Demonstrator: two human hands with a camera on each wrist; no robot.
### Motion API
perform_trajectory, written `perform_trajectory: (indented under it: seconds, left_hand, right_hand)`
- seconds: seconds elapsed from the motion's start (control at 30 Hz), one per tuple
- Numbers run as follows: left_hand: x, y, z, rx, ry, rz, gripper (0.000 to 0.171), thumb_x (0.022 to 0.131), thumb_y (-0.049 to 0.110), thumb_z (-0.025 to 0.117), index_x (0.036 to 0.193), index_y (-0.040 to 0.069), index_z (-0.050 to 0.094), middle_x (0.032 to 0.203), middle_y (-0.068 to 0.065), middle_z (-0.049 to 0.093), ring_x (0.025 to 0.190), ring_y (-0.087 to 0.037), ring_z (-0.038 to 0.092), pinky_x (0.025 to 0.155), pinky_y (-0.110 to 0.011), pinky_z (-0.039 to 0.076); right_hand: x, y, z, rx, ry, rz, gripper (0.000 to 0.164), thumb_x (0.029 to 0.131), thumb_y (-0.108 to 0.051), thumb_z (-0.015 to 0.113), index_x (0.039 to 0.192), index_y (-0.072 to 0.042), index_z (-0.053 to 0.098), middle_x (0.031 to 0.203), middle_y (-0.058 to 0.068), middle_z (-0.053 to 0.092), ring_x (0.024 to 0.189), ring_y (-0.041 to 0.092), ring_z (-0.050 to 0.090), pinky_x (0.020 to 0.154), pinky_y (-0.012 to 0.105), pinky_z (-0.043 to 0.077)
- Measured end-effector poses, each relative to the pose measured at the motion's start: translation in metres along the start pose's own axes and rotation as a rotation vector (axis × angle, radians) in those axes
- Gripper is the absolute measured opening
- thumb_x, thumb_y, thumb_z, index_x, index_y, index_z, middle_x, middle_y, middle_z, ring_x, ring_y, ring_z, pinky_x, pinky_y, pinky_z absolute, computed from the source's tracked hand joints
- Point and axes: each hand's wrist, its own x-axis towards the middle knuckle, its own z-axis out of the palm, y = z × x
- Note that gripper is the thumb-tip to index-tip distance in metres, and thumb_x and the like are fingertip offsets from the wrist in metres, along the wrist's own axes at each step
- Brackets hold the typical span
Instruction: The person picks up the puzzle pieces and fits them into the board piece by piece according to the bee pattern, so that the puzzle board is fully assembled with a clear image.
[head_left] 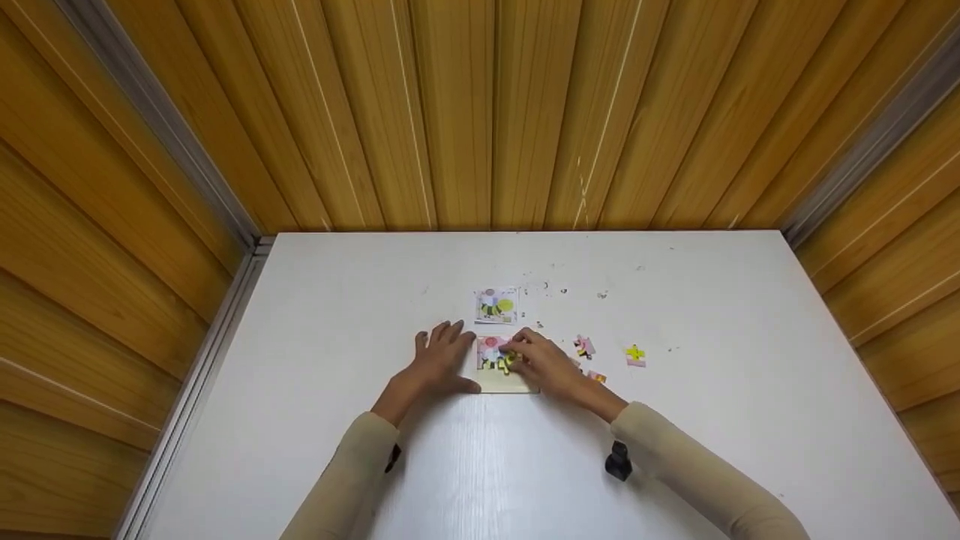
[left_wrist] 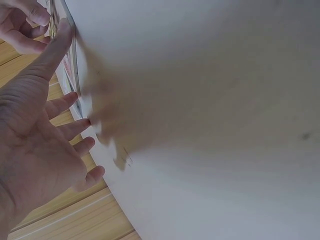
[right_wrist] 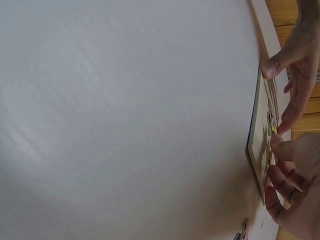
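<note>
A small jigsaw puzzle board (head_left: 508, 384) lies on the white table, its upper part filled with a bee picture and its lower strip bare. My left hand (head_left: 441, 362) is spread along the left edge, fingers straight, the thumb on the lower left corner; the left wrist view shows the left hand (left_wrist: 45, 130) from the palm side. Over the board's right side, my right hand (head_left: 547, 366) has thumb and fingers bent round a yellow-green puzzle piece (right_wrist: 272, 129), pinching it at the picture. The right hand (right_wrist: 295, 175) partly covers the board there.
Behind the board lies a reference picture card (head_left: 496, 306) with a bee. To the right are loose pieces: a pink one (head_left: 584, 346), an orange one (head_left: 597, 376) and a yellow-and-pink one (head_left: 635, 355). Wood-patterned walls (head_left: 480, 112) border the table.
</note>
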Motion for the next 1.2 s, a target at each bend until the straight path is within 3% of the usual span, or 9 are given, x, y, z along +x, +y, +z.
perform_trajectory:
  seconds: [0.37, 0.5, 0.7, 1.03, 1.2]
  left_hand:
    - [-0.001, -0.003, 0.000, -0.007, 0.004, 0.021, 0.095, 0.077, 0.050, 0.087, 0.152, 0.011, 0.044, 0.166, -0.019, 0.029, 0.154, -0.044, 0.022, 0.119, -0.069, 0.016]
    - [0.000, -0.003, 0.000, -0.006, 0.006, 0.023, 0.094, 0.076, 0.049, 0.087, 0.151, 0.011, 0.045, 0.166, -0.019, 0.030, 0.154, -0.044, 0.022, 0.118, -0.070, 0.017]
    - [0.000, -0.003, 0.001, -0.007, 0.006, 0.025, 0.094, 0.076, 0.047, 0.088, 0.151, 0.010, 0.045, 0.166, -0.019, 0.031, 0.154, -0.044, 0.022, 0.118, -0.070, 0.017]
    - [0.000, -0.004, 0.002, -0.021, -0.004, 0.014, 0.095, 0.077, 0.049, 0.087, 0.152, 0.012, 0.044, 0.167, -0.018, 0.029, 0.155, -0.043, 0.020, 0.120, -0.070, 0.014]
    - [0.000, -0.004, 0.001, -0.006, 0.006, 0.022, 0.095, 0.076, 0.049, 0.087, 0.152, 0.011, 0.044, 0.167, -0.019, 0.029, 0.155, -0.043, 0.022, 0.119, -0.069, 0.016]
  right_hand:
    - [0.003, 0.000, 0.005, 0.005, 0.008, 0.006, 0.030, 0.096, -0.010, 0.069, 0.125, -0.002, 0.070, 0.116, 0.012, 0.064, 0.100, 0.025, 0.063, 0.087, 0.039, 0.054]
    - [0.004, 0.000, 0.004, 0.023, 0.032, 0.057, 0.032, 0.095, -0.017, 0.072, 0.124, -0.003, 0.072, 0.116, 0.010, 0.064, 0.100, 0.023, 0.063, 0.086, 0.039, 0.054]
    - [0.004, -0.002, 0.006, 0.005, 0.038, 0.139, 0.044, 0.089, -0.031, 0.079, 0.124, -0.005, 0.072, 0.117, 0.008, 0.063, 0.108, 0.023, 0.062, 0.096, 0.044, 0.053]
    - [0.012, -0.004, 0.009, -0.023, 0.046, 0.202, 0.037, 0.085, -0.028, 0.083, 0.115, -0.007, 0.078, 0.108, 0.007, 0.063, 0.101, 0.022, 0.060, 0.090, 0.043, 0.054]
    - [0.012, -0.004, 0.008, -0.051, 0.033, 0.204, 0.043, 0.083, -0.033, 0.084, 0.118, -0.008, 0.077, 0.109, 0.007, 0.062, 0.102, 0.022, 0.058, 0.090, 0.043, 0.053]
